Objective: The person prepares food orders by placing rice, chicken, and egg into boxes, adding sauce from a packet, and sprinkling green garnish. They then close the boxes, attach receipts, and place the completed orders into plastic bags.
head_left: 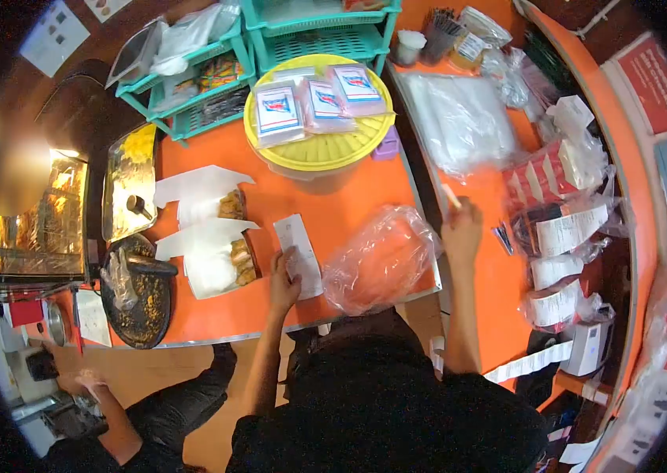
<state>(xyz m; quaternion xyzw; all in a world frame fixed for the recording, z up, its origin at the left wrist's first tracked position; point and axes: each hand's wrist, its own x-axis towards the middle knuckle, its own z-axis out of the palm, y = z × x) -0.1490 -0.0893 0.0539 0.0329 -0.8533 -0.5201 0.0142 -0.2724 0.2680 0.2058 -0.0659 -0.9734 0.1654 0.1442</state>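
Left hand [286,280]: fingers part-open and bent over the lower half of the printed slip [294,231]; I can't tell whether they pinch it or just rest on it. Right hand [462,225]: closed round a short pale stick [450,195], maybe a marker, though the blur makes that a fair guess only. It is over by the gap between the two orange counters, well apart from the slip.

Handling, as I judge it: I'd spread the left fingertips along the slip's edge so it lies flat and can't skid, keeping them off the print. I'd keep the right grip light, stick tip clear of the thin plastic, and lift over the clear bag [381,252] rather than drag across it.

Looks: slip is white, narrow, lying at a slant on the near part of the orange counter [215,150], between the bag and the two open boxes [211,205] [223,256]. Faint print, too small to read. Bag is see-through, crinkled, puffed up, just right of the slip. Boxes are white with lids raised, browned food showing inside.
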